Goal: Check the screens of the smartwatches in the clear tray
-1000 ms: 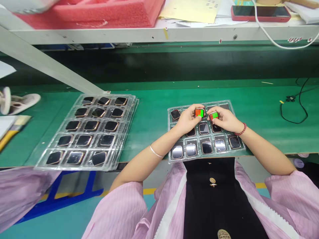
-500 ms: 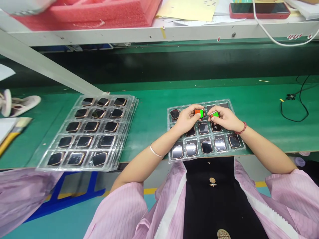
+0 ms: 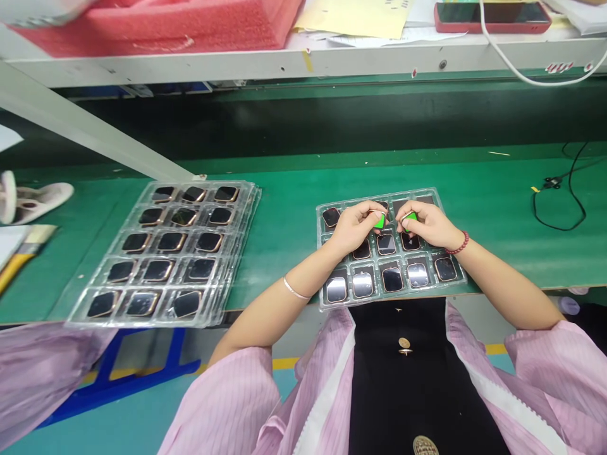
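My left hand (image 3: pixel 356 226) is closed round a small square watch (image 3: pixel 379 220) whose screen glows green, the thumb lying on its face. A second watch (image 3: pixel 408 218), also lit green, is in my right hand (image 3: pixel 430 225), its thumb over the lower part of the screen. Both hands are above a clear plastic tray (image 3: pixel 322 297) that holds several dark-screened watches in its pockets. A dark watch (image 3: pixel 386 243) lies just below and between the hands.
At the left, stacked clear trays (image 3: pixel 232 253) carry more watches. A brush (image 3: pixel 28 253) and pale sandals (image 3: pixel 45 201) are at the far left. A black cable (image 3: pixel 559 229) lies right. Overhead, a shelf (image 3: pixel 360 62) bears red foam (image 3: pixel 190 28) and a phone (image 3: pixel 493 18).
The watch screen at my left hand has gone from orange and green to green. The orange on the right watch is gone too. Both hands keep their hold.
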{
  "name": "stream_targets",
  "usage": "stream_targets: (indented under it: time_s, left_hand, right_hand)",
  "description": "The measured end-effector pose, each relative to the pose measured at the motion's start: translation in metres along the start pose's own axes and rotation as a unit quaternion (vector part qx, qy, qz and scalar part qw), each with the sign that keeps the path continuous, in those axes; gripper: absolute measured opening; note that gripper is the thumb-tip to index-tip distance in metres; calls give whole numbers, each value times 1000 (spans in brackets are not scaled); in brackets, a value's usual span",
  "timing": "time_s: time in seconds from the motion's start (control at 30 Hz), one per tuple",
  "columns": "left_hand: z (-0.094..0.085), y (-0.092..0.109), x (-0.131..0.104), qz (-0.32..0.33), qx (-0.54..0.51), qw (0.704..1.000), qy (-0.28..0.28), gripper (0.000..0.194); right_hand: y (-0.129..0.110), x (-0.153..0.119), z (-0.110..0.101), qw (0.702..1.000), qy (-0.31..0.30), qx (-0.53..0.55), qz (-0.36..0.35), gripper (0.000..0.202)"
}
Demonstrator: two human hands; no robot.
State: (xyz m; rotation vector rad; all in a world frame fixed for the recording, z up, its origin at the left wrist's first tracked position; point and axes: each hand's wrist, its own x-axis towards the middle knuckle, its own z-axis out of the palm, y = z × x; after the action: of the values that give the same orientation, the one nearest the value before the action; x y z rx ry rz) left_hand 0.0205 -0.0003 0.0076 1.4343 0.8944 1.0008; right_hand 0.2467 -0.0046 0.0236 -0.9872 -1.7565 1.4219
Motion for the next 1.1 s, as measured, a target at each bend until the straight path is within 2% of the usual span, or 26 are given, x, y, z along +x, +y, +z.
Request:
stream_targets:
  time_s: [0.33, 0.67, 0.93, 1.1]
  left_hand:
    - [-1, -4, 0, 17, -6, 1000, 2, 42]
    - [-5, -12, 2, -27, 3, 999, 28, 30]
    - [-4, -12, 2, -28, 11, 999, 26, 41]
    - [-5, -14, 2, -14, 4, 1000, 0, 50]
  right_hand:
    - [5, 1, -2, 1000, -7, 10, -16, 25]
    - [15, 4, -7, 999, -16, 11, -29, 40]
    - [20, 4, -7, 999, -15, 17, -37, 45]
    - [14, 3, -6, 1000, -8, 16, -24, 47]
